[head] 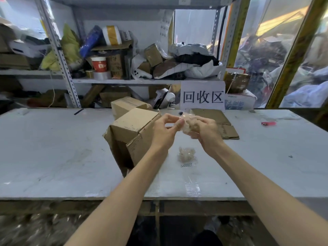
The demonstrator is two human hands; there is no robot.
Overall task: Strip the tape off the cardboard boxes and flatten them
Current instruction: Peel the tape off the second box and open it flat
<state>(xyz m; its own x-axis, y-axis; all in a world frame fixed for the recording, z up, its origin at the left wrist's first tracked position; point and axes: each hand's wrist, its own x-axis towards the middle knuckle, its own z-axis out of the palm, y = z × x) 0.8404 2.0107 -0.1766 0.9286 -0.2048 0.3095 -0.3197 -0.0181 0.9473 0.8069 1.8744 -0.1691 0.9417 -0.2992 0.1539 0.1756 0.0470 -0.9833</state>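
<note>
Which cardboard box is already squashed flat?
The flattened box lying on the table behind the right hand, below the paper sign. The near box and far box, left of it, still stand up.

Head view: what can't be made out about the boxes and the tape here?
Head view, near box: the left hand and forearm cover its right side, so leftover tape there is unknown.
Head view, rear box: the near box hides its lower part.
Head view, tape wad: the right hand covers part; the clear film blurs, so each grip's hold is unclear.
Head view, flattened cardboard: the right hand hides its left part.
</note>
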